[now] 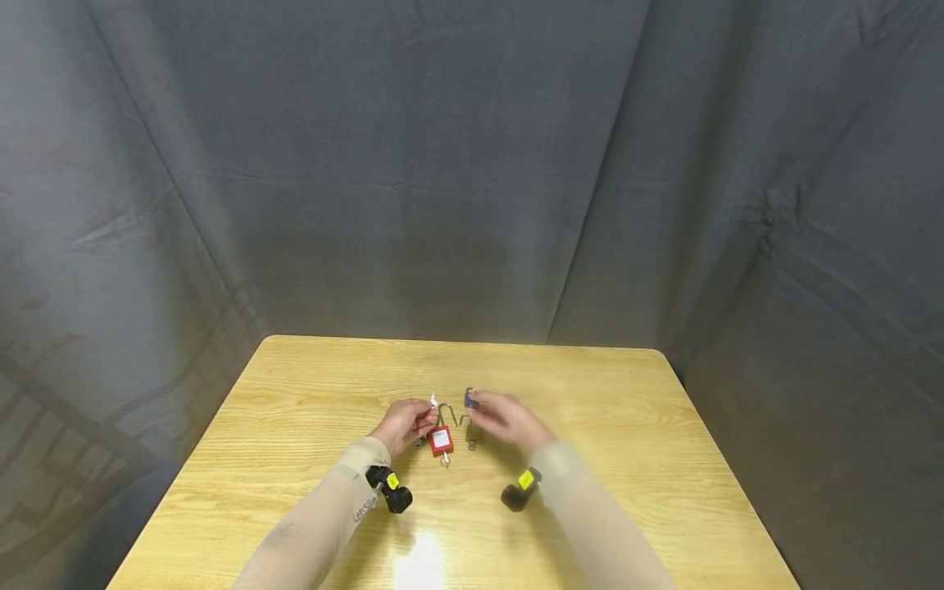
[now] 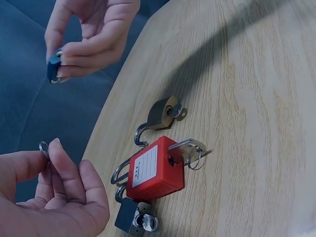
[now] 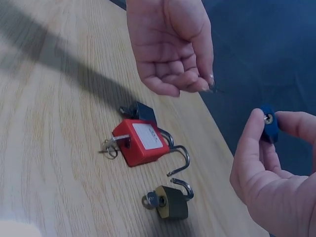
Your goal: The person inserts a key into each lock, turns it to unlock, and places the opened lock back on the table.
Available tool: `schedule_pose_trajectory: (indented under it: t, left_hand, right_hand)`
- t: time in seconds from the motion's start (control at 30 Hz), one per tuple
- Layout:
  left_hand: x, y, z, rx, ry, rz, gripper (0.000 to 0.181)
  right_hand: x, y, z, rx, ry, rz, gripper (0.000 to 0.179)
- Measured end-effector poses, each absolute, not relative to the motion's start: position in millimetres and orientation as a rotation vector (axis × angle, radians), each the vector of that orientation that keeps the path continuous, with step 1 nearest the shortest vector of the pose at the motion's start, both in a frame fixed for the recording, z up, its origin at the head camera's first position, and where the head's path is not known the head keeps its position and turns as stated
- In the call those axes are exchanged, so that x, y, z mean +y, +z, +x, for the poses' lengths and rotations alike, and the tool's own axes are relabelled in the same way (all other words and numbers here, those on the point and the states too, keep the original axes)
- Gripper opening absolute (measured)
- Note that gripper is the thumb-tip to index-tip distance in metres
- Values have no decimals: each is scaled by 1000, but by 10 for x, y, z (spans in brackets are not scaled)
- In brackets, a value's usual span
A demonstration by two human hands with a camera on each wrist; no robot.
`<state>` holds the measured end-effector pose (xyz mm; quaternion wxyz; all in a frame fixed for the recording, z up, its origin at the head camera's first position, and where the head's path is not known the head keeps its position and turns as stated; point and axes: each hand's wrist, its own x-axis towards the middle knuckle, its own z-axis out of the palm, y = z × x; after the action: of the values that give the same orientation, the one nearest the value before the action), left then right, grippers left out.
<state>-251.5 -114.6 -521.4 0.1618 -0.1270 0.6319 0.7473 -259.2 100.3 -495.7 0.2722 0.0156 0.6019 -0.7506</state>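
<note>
My left hand (image 1: 407, 424) pinches a small key ring (image 2: 44, 149) between thumb and forefinger; whatever hangs on it is mostly hidden. Between the thumb and fingers of my right hand (image 1: 507, 418) is a small blue padlock (image 3: 269, 123), raised above the table with its keyhole showing. Below and between the hands lies a red padlock (image 2: 157, 170) with a white label, its shackle open and a key in it. On one side of it rests a brass padlock (image 3: 173, 202), on the other a dark padlock (image 2: 129, 217), each with a key inserted.
The padlocks lie on a light wooden table (image 1: 332, 369). Grey cloth (image 1: 442, 205) hangs behind the table and along both sides. A camera is strapped to each wrist.
</note>
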Motion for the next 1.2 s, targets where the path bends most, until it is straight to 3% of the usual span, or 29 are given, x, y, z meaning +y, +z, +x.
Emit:
schedule_pose_trajectory:
  t: [0.17, 0.53, 0.77, 0.97, 1.2]
  left_hand:
    - [-1154, -5205, -2501, 1819, 2121, -363, 33]
    - [-1116, -5197, -2475, 1815, 2138, -372, 29]
    - [-977, -5128, -2425, 1764, 2197, -169, 13]
    - [-891, -5169, -2392, 1782, 2113, 43, 14]
    - [-834, -5191, -2338, 1807, 2061, 24, 15]
  right_hand:
    - [882, -4898, -2613, 1411, -2172, 303, 36]
    - [824, -4913, -2612, 1341, -2205, 347, 19]
    - [819, -4940, -2618, 1356, -2203, 365, 26]
    - [809, -4965, -2616, 1367, -2208, 383, 29]
    - [806, -4971, -2622, 1393, -2217, 394, 23]
